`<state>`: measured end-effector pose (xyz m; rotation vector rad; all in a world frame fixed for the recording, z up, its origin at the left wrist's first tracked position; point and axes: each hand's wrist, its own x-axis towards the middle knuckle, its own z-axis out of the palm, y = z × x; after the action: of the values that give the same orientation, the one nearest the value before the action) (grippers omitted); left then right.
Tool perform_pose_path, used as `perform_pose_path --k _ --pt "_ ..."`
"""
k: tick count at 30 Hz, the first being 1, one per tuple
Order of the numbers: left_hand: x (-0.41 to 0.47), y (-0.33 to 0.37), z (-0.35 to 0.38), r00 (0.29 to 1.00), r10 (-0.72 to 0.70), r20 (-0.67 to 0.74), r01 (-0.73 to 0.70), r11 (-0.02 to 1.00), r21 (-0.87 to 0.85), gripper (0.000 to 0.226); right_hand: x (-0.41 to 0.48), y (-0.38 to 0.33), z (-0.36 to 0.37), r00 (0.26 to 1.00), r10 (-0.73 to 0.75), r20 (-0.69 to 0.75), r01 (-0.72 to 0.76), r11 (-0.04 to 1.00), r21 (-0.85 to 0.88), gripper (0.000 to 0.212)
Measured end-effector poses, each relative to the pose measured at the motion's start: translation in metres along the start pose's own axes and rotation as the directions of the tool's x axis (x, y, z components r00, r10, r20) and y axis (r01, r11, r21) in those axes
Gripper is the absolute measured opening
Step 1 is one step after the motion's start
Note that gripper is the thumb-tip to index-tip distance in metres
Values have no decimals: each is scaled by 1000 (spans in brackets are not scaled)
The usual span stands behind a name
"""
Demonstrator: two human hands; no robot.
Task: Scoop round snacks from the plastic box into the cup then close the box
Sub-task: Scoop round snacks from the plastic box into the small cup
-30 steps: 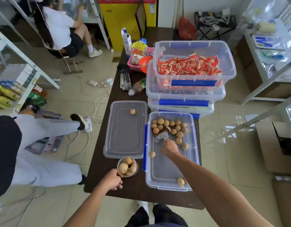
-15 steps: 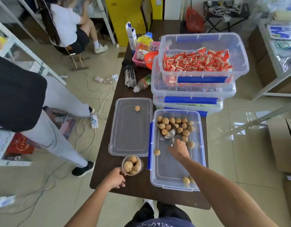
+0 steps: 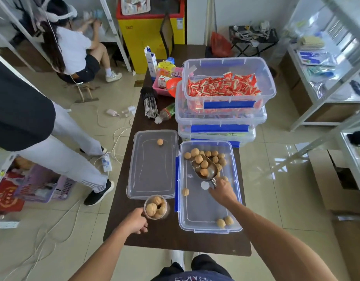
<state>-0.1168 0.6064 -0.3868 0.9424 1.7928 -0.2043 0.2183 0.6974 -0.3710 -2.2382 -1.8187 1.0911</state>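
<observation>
An open clear plastic box with blue clips lies on the dark table. Round tan snacks pile at its far end; a few lie loose near its front. My right hand grips the handle of a metal scoop that holds three snacks inside the box. The clear cup, partly full of snacks, stands left of the box, with my left hand holding its side. The box's lid lies flat behind the cup, one snack resting on it.
Stacked clear bins, the top one full of red wrappers, stand right behind the box. A pink basket, carton, bottle and dark bundle sit farther back. A person stands at the table's left; another sits beyond. Cables cover the floor.
The scoop has gone into the snack pile and now carries three snacks. The standing person on the left has walked nearer the table. My left hand stays at the cup.
</observation>
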Motion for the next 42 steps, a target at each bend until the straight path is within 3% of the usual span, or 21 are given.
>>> perform_pose_path --k 7,11,18,23,34,42 --pt "-10 8 0 1000 25 0 -25 999 21 35 -20 12 -23 996 -76 40 80 991 -105 30" --pt "-13 9 1 1000 19 -9 -19 999 31 34 -29 7 -36 977 -192 92 209 950 -233 25" --pt "-22 14 4 999 35 -7 -35 998 55 27 -54 -33 -46 898 -303 319 425 783 -454 29" --pt "-24 14 6 999 32 -8 -32 998 46 36 -68 -67 -47 840 -318 440 530 656 -537 26" --pt "-40 18 3 997 68 -21 -67 997 37 36 -82 -112 -69 810 -254 529 585 414 -697 28" --pt "-46 21 2 997 67 -28 -66 997 49 26 -88 -114 -84 842 -221 493 540 368 -757 26"
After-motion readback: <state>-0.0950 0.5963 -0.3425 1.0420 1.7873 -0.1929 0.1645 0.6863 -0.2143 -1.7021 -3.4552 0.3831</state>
